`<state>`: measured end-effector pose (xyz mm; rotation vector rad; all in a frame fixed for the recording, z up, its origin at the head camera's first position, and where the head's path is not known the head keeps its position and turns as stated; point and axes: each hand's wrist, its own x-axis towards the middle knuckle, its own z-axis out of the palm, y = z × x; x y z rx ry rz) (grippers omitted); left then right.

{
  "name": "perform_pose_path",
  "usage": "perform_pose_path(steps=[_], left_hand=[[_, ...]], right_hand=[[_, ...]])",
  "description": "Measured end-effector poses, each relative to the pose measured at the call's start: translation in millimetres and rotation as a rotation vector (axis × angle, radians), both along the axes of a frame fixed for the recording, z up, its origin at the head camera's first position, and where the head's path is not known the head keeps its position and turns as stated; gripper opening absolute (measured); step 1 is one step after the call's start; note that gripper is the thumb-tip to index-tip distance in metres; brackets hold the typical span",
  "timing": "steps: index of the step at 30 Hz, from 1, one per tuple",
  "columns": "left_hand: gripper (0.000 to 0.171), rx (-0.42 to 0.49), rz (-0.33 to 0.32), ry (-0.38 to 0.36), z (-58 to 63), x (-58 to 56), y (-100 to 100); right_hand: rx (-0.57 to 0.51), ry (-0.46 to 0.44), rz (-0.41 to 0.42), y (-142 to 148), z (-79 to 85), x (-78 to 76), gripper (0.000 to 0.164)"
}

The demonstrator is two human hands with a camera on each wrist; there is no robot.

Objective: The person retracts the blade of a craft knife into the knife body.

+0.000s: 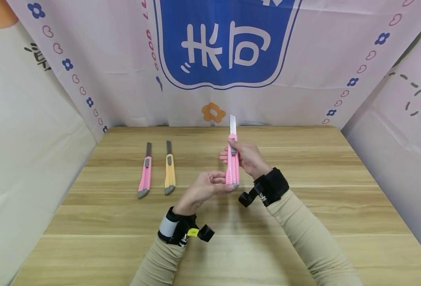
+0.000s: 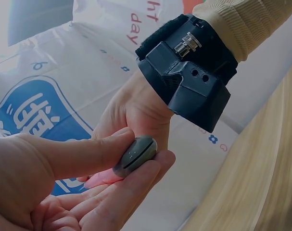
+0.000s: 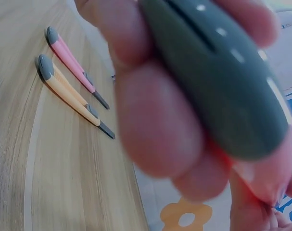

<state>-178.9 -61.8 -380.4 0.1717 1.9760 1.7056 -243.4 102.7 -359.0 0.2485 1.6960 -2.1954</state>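
Note:
A pink utility knife [image 1: 233, 167] is held upright above the table, its bare blade [image 1: 233, 124] pointing up and away. My left hand [image 1: 204, 187] pinches the grey end cap [image 2: 136, 155] at its bottom between thumb and fingers. Higher up, near the grey slider, my right hand [image 1: 247, 157] grips the body with the thumb in front and fingers behind. On the table to the left lie a second pink utility knife [image 1: 145, 176] and a yellow utility knife [image 1: 170, 174], side by side, blades extended and pointing to the back.
The wooden table [image 1: 117, 246] reaches back to a printed cloth [image 1: 131, 99] with a blue sign and an orange flower. More cloth hangs along both sides. Each wrist wears a black strap [image 1: 272, 186] with a small camera.

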Motion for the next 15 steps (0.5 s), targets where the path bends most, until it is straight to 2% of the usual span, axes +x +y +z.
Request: perform_pose_path(steps=[5,10,15], left_hand=[[0.041,0.005,-0.007,-0.003,-0.3,-0.6,-0.2],[0.039,0.018,-0.004,-0.014,-0.7,-1.1,-0.1],[0.04,0.02,0.003,-0.019,-0.4,-0.8,-0.3]], right_hand=[[0.012,0.003,0.005,0.2,1.1,-0.4,0.037],[0.037,0.008,0.015,0.4,2.3,0.3,0.05],[0.035,0.01,0.024,0.0,3.4,2.0,0.047]])
